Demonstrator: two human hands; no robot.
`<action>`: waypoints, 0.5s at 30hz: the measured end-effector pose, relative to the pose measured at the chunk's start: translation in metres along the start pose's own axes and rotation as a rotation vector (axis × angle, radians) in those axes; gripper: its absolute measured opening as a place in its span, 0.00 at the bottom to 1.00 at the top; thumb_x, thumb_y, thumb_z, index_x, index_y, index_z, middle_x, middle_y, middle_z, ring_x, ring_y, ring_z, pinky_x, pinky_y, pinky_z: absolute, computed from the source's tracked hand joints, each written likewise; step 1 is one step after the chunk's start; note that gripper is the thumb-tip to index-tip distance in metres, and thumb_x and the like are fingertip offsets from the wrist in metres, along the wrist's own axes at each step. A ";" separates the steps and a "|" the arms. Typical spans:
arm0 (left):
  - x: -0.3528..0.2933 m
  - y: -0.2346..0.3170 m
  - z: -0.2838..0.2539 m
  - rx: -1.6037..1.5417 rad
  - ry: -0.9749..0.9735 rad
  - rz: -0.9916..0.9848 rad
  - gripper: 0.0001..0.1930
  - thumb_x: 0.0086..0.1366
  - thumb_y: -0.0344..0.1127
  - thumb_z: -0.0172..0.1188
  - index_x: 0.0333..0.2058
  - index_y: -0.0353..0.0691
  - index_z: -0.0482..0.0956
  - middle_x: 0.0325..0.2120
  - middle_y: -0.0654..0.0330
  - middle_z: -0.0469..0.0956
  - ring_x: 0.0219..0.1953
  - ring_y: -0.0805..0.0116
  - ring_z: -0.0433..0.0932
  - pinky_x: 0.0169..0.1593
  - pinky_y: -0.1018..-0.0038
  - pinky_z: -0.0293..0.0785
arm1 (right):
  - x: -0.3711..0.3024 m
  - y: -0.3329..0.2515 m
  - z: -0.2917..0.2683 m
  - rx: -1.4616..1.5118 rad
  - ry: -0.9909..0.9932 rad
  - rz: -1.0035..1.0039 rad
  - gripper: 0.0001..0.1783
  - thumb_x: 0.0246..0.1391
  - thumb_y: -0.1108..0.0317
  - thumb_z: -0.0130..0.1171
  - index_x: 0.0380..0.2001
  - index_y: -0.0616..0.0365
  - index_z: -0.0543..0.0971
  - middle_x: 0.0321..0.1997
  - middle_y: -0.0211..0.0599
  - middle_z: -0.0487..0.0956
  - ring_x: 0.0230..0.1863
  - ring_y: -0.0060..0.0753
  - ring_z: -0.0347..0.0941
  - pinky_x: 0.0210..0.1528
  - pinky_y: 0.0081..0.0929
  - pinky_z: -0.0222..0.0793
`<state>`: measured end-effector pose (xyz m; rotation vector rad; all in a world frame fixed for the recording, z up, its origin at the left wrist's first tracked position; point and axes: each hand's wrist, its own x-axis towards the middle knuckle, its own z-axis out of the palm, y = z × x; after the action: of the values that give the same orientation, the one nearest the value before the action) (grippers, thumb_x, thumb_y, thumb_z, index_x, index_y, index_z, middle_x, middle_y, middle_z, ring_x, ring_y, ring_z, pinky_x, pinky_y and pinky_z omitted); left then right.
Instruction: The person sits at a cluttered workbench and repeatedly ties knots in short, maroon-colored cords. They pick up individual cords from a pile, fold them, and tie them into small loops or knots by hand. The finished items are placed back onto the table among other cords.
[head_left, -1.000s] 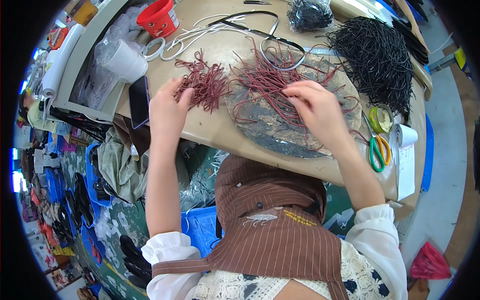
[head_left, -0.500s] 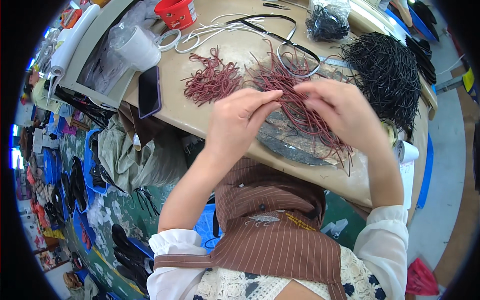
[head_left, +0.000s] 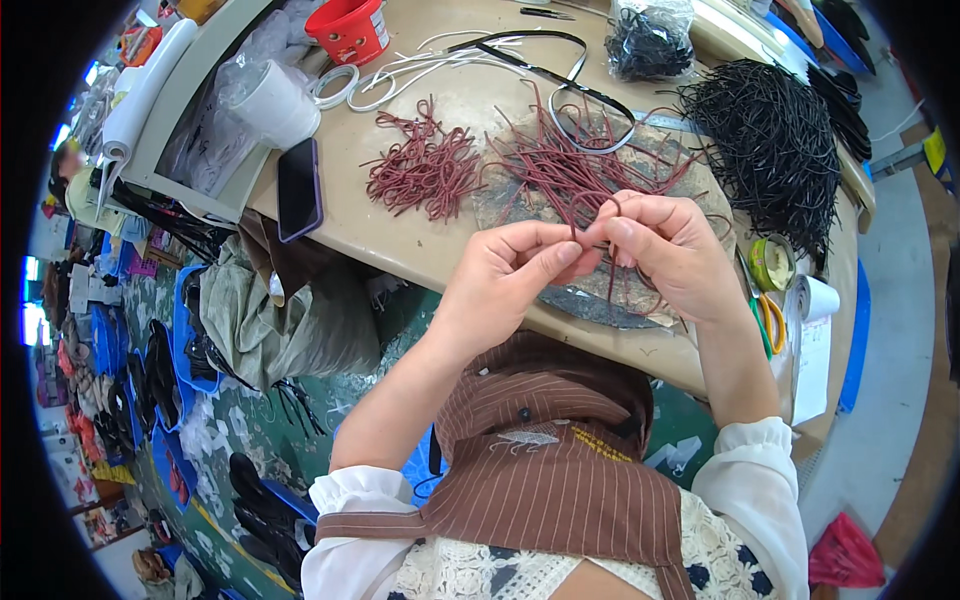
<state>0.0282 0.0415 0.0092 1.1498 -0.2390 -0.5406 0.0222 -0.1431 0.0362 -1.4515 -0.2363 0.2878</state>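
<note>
Both hands meet over the front of a dark, worn round board (head_left: 500,200) on the table. My left hand (head_left: 520,270) pinches a thin dark-red cord (head_left: 617,275) between thumb and fingertips. Close against it, my right hand (head_left: 665,250) has its fingers closed on the same cord, which loops over the fingers and hangs below them. Just beyond lies a loose heap of straight dark-red cords (head_left: 560,160) on the board. To its left is a pile of looped dark-red cords (head_left: 425,165). A black-and-white strap loop (head_left: 590,150) rests across the straight heap.
A big bundle of black cords (head_left: 765,150) lies at the right. Near it are a round tin (head_left: 772,265), scissors (head_left: 772,325) and a white roll (head_left: 815,298). At the left are a phone (head_left: 299,190), a white spool (head_left: 275,105) and a red bucket (head_left: 347,30).
My hands have come together and moved nearer to me. The heap of cords, which lay under them, shows more openly. Tin and scissors at the right have come into view.
</note>
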 end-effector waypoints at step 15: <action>0.003 -0.008 0.014 -0.059 0.092 -0.034 0.10 0.61 0.30 0.52 0.39 0.29 0.74 0.30 0.60 0.77 0.31 0.79 0.74 0.37 0.83 0.71 | 0.009 0.009 0.004 -0.029 0.266 -0.089 0.06 0.47 0.73 0.57 0.28 0.66 0.76 0.28 0.34 0.77 0.27 0.17 0.71 0.30 0.14 0.67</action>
<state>0.0227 0.0264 0.0068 1.1201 -0.1241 -0.5202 0.0290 -0.1359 0.0280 -1.4861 -0.0886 0.0173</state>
